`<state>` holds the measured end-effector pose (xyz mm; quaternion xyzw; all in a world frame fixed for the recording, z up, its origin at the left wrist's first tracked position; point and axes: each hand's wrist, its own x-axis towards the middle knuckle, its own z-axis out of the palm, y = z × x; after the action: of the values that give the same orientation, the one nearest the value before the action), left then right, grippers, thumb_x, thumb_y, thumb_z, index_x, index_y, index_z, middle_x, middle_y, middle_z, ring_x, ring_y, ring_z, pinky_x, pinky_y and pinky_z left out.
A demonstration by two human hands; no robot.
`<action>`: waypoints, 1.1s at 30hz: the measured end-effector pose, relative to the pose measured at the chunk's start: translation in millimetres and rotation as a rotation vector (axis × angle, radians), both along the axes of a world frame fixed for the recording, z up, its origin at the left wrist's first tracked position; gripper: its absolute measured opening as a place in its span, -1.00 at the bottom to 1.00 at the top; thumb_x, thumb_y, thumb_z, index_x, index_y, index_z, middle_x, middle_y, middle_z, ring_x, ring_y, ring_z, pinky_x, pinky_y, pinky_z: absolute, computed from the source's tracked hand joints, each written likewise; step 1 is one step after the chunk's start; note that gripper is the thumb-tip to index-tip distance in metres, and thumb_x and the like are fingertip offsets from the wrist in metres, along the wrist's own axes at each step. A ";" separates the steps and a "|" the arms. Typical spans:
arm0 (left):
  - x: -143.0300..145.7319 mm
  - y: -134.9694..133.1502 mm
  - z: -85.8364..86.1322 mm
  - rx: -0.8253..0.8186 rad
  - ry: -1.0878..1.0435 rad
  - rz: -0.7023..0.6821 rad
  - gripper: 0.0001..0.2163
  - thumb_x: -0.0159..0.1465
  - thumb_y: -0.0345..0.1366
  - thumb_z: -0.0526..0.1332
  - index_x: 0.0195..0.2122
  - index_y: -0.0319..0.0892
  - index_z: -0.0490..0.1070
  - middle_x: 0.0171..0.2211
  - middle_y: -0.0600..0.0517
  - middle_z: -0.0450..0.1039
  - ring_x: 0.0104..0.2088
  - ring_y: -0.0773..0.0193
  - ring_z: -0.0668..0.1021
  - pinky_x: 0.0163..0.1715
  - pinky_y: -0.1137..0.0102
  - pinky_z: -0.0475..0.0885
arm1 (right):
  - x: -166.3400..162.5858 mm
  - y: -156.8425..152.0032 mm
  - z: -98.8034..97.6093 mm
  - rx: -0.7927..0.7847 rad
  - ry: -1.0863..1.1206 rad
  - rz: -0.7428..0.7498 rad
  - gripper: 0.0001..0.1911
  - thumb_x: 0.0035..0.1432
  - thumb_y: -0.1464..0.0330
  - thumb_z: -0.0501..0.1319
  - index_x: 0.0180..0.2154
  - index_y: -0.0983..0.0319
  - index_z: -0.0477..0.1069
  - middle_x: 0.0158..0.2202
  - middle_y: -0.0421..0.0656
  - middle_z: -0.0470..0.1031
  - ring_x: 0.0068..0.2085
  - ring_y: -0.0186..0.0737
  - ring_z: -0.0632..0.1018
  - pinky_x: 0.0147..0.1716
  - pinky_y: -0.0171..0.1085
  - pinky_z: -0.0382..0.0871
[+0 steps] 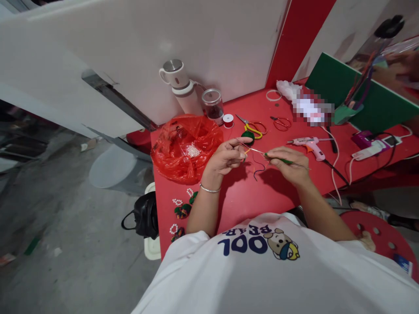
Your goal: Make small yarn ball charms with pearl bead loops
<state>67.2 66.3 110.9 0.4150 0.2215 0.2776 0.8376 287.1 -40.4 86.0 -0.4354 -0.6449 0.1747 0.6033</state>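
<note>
My left hand (227, 155) is pinched on the end of a thin wire or thread, with a small orange bit at the fingertips. My right hand (288, 163) is closed on a slim green-handled tool (281, 160) whose metal tip points left toward the left hand's fingers. Both hands hover just above the red table (242, 192), a hand's width apart. A dark thread (258, 169) lies curled on the table below them. A silver bangle (210, 189) circles my left wrist.
A red plastic bag (185, 146) with white beads lies at the left. Yellow scissors (253, 127), red scissors (280, 123), a red spool (228, 120), a glue gun (309, 146), a white flask (181, 87) and a glass jar (212, 104) stand behind. Beaded ornaments (181, 211) lie near the front-left edge.
</note>
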 end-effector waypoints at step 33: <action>17.9 -10.2 -6.9 0.302 0.170 0.193 -0.52 -0.08 -0.48 0.39 -0.05 -0.24 0.62 -0.54 0.18 0.41 -0.63 0.52 0.28 -0.62 0.50 0.09 | -18.8 -4.2 -10.8 -0.339 0.542 0.172 -0.58 0.13 -0.02 0.47 -0.15 0.15 0.68 -0.30 -0.08 0.74 -0.39 -0.15 0.72 -0.56 -0.30 0.60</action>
<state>85.1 56.1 104.0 0.5347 0.2860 0.3504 0.7138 268.3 -44.7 75.2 -0.4111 -0.4573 0.4393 0.6549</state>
